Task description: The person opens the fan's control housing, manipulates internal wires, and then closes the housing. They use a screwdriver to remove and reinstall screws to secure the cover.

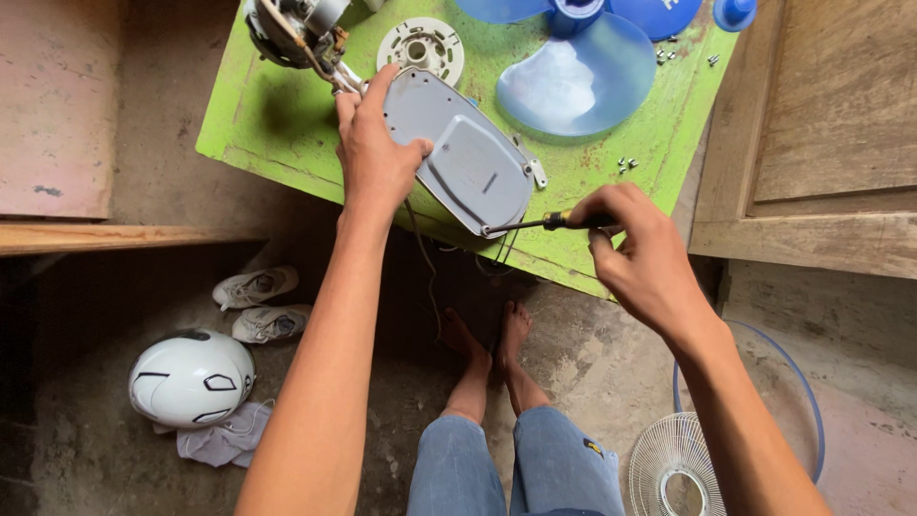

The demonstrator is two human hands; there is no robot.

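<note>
Meanwhile, we steady the grey fan housing at the green table's edge with our left hand, our right hand gripping a screwdriver at its rim, blades already off, screws loose.

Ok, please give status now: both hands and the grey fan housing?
Left hand grips grey plastic fan housing on green table. Right hand holds screwdriver, tip at housing's lower edge. Loose wires hang below; nothing blocks.
</note>
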